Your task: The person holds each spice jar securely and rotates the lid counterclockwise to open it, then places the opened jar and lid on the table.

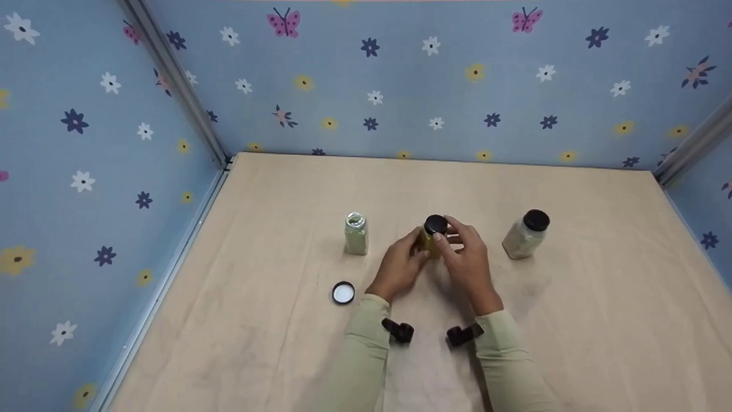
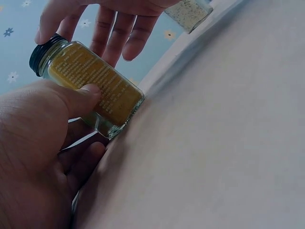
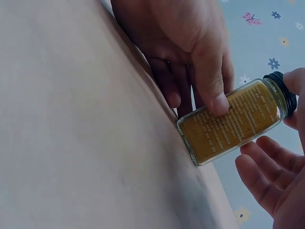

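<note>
A square glass spice jar of yellow-brown powder (image 2: pixel 114 88), with printed text on its side, stands on the table between both hands. My left hand (image 1: pixel 397 266) holds the jar's body, its thumb pressed on the printed face. On the jar's black lid (image 1: pixel 436 224), the thumb and a finger of my right hand (image 1: pixel 470 264) pinch the rim. The right hand's other fingers are spread beside the glass in the right wrist view. To the left stands an uncapped glass jar of pale green contents (image 1: pixel 357 237). In front of it a black-rimmed lid (image 1: pixel 343 293) lies with its white inside up.
A third glass jar (image 1: pixel 521 239) with a black cap and pale contents stands right of the hands. Beige cloth covers the table (image 1: pixel 257 229). Blue flower-patterned panels (image 1: pixel 400 74) rise behind it and at both sides.
</note>
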{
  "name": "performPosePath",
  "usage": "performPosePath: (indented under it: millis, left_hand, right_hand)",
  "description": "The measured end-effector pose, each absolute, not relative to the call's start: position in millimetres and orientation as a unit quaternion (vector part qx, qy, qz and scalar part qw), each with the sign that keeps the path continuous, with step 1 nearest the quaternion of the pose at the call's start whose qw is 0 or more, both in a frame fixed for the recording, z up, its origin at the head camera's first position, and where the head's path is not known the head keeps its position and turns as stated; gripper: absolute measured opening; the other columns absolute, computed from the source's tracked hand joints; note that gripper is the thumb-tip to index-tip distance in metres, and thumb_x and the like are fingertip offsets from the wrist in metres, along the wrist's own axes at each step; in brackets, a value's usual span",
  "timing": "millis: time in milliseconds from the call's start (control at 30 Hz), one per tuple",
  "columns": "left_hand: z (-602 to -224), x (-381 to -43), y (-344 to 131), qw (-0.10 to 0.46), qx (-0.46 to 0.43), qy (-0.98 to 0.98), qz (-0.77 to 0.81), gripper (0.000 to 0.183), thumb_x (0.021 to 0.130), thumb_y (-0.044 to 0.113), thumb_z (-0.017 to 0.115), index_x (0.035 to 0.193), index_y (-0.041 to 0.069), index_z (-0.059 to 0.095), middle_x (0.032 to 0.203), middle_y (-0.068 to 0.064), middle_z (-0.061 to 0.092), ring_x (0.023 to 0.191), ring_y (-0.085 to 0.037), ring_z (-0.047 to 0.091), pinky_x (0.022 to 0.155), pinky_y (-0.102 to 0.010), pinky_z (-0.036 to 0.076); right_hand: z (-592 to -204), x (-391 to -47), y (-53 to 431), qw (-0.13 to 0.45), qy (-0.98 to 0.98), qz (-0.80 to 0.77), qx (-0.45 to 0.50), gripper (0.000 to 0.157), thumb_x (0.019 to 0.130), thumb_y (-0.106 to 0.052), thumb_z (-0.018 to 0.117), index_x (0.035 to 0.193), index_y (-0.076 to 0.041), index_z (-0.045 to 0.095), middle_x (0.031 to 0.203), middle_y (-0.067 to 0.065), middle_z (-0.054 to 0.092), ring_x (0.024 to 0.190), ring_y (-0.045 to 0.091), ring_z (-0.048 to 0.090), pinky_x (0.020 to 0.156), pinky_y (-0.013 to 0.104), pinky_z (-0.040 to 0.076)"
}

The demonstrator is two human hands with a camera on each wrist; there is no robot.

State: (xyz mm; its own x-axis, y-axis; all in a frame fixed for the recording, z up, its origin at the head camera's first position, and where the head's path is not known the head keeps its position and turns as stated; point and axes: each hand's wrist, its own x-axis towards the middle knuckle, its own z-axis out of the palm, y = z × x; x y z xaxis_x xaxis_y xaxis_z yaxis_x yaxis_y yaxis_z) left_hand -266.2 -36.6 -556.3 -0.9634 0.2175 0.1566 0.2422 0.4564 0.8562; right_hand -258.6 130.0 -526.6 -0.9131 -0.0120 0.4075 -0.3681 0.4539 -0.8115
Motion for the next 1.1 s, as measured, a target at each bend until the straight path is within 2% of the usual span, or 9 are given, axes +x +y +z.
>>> performPosePath:
  millis: [167, 367, 500, 733, 933, 1100]
  left_hand:
    - [-560, -265, -32, 0.020, -0.140, -0.852, -0.504, 0.058, 0.099, 0.017, 0.063, 0.153, 0.009, 0.042, 0.147, -0.009, 0.052, 0.134, -0.017, 0.048, 0.112, -0.028, 0.034]
    - [-560, -262, -30, 0.013, -0.128, -0.854, -0.504, 0.058, 0.098, 0.018, 0.063, 0.152, 0.009, 0.043, 0.146, -0.008, 0.052, 0.134, -0.018, 0.049, 0.111, -0.029, 0.036]
    - [-559, -261, -33, 0.011, -0.120, -0.858, -0.499, 0.059, 0.099, 0.020, 0.064, 0.152, 0.007, 0.042, 0.146, -0.007, 0.053, 0.133, -0.017, 0.049, 0.111, -0.029, 0.036]
    - [-557, -265, -37, 0.029, -0.115, -0.868, -0.482, 0.058, 0.098, 0.021, 0.064, 0.152, 0.012, 0.045, 0.139, -0.004, 0.059, 0.126, -0.013, 0.054, 0.106, -0.028, 0.041]
    - [-555, -267, -35, 0.038, -0.115, -0.876, -0.466, 0.059, 0.097, 0.021, 0.064, 0.152, 0.017, 0.045, 0.136, -0.003, 0.061, 0.125, -0.015, 0.056, 0.105, -0.032, 0.043]
    - [-556, -266, -37, 0.043, -0.115, -0.873, -0.473, 0.060, 0.096, 0.019, 0.065, 0.152, 0.021, 0.045, 0.137, -0.002, 0.061, 0.127, -0.014, 0.054, 0.107, -0.031, 0.041]
  right_hand:
    - [-528, -256, 132, 0.184, -0.841, 0.500, 0.099, 0.050, 0.094, -0.030, 0.072, 0.138, -0.009, 0.060, 0.113, 0.012, 0.064, 0.097, 0.025, 0.066, 0.073, 0.040, 0.055]
    - [-529, -251, 133, 0.191, -0.837, 0.506, 0.087, 0.046, 0.094, -0.035, 0.072, 0.130, -0.009, 0.062, 0.112, 0.009, 0.067, 0.093, 0.023, 0.066, 0.073, 0.038, 0.056]
    - [-529, -251, 131, 0.196, -0.840, 0.498, 0.093, 0.046, 0.095, -0.035, 0.070, 0.132, -0.009, 0.062, 0.115, 0.010, 0.066, 0.095, 0.024, 0.067, 0.074, 0.039, 0.057]
    - [-525, -253, 127, 0.201, -0.847, 0.480, 0.109, 0.045, 0.097, -0.032, 0.067, 0.136, -0.010, 0.062, 0.114, 0.012, 0.065, 0.097, 0.024, 0.067, 0.075, 0.039, 0.056]
    - [-518, -255, 131, 0.181, -0.860, 0.462, 0.119, 0.045, 0.097, -0.028, 0.067, 0.136, -0.007, 0.061, 0.113, 0.013, 0.066, 0.097, 0.026, 0.068, 0.074, 0.041, 0.056]
    - [-513, -258, 130, 0.151, -0.872, 0.450, 0.122, 0.055, 0.095, -0.035, 0.069, 0.138, -0.005, 0.056, 0.115, 0.016, 0.066, 0.099, 0.029, 0.067, 0.079, 0.047, 0.056]
